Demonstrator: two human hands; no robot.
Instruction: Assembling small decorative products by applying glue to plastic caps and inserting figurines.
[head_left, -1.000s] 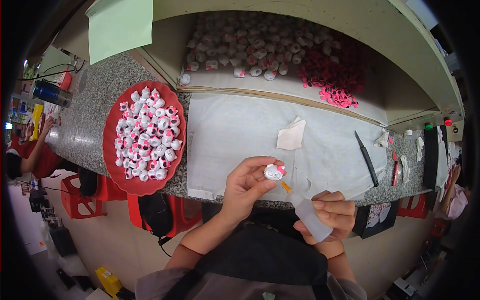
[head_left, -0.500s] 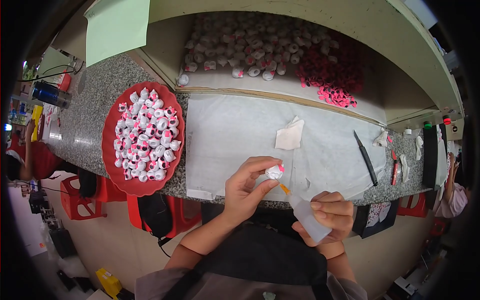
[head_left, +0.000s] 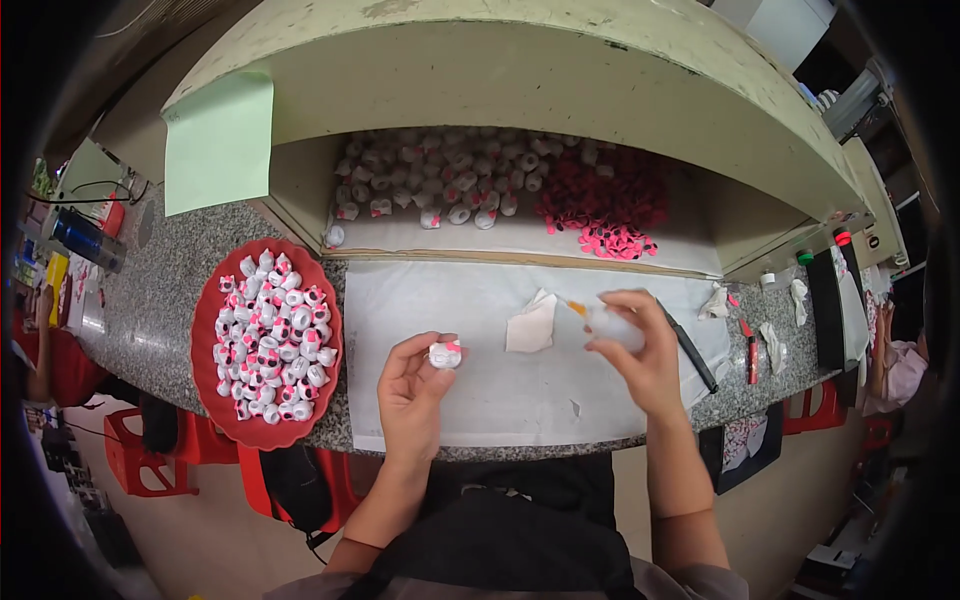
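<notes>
At the left, on the green sheet (head_left: 218, 145), faint marks are too small to be read. In the red tray (head_left: 275, 436), many white pieces with pink and dark parts are gathered; these may be judged done. One white bead (head_left: 446, 355) is pinched by the left hand (head_left: 409, 405). On the shelf, many white beads (head_left: 458, 188) and pink parts (head_left: 603, 200) seem left. The orange-tipped bottle (head_left: 617, 328) is held by the right hand's (head_left: 650, 365) curved fingers.

Bare hands (head_left: 410, 395) and bare forearms (head_left: 682, 485); short greyish sleeves (head_left: 715, 584); a plain black apron (head_left: 490, 550) in front.
</notes>
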